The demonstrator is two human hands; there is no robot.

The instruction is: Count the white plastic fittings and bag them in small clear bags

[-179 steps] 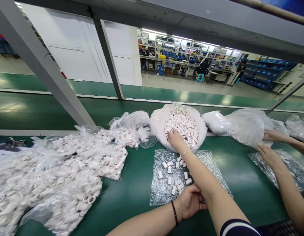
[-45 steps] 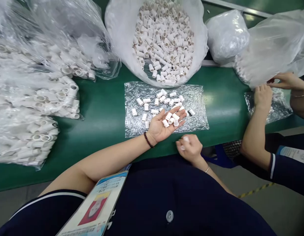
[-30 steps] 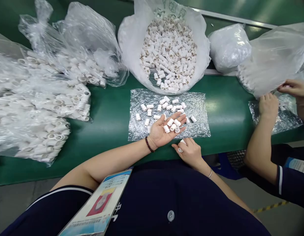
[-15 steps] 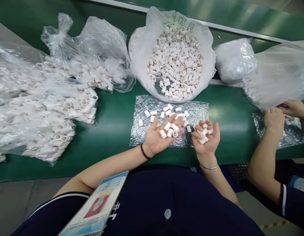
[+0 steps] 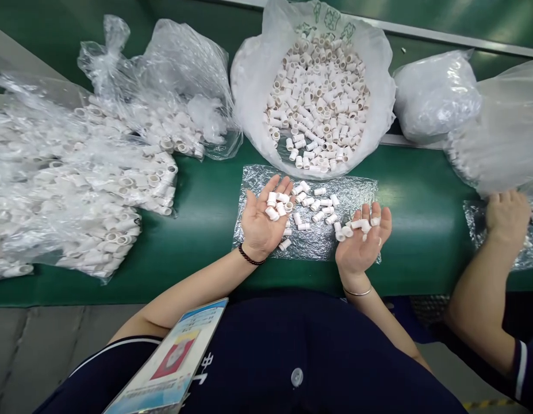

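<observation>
Palm up, my left hand [image 5: 260,227] holds several short white plastic pipe couplings [image 5: 280,207] across its fingers and palm. My right hand [image 5: 355,256], also turned palm up with fingers slightly curled, cradles several more couplings [image 5: 361,225]. Both hands are over a flat clear plastic bag [image 5: 318,246] on the green table. Between them, loose couplings [image 5: 320,191] lie scattered on the bag, some standing and some on their sides. Beyond the hands sits a large opened white plastic bag [image 5: 249,103] full of the same couplings.
Clear bags [image 5: 68,184] of larger white fittings fill the left side of the green table [image 5: 201,230]. A bundled clear bag [image 5: 436,95] and a white bag [image 5: 516,115] stand at the back right. A co-worker's hand [image 5: 507,221] is at the right edge.
My left hand has moved left and away from me, carrying its couplings and uncovering loose ones on the bag. My right hand's fingers have opened out, spreading the couplings it holds.
</observation>
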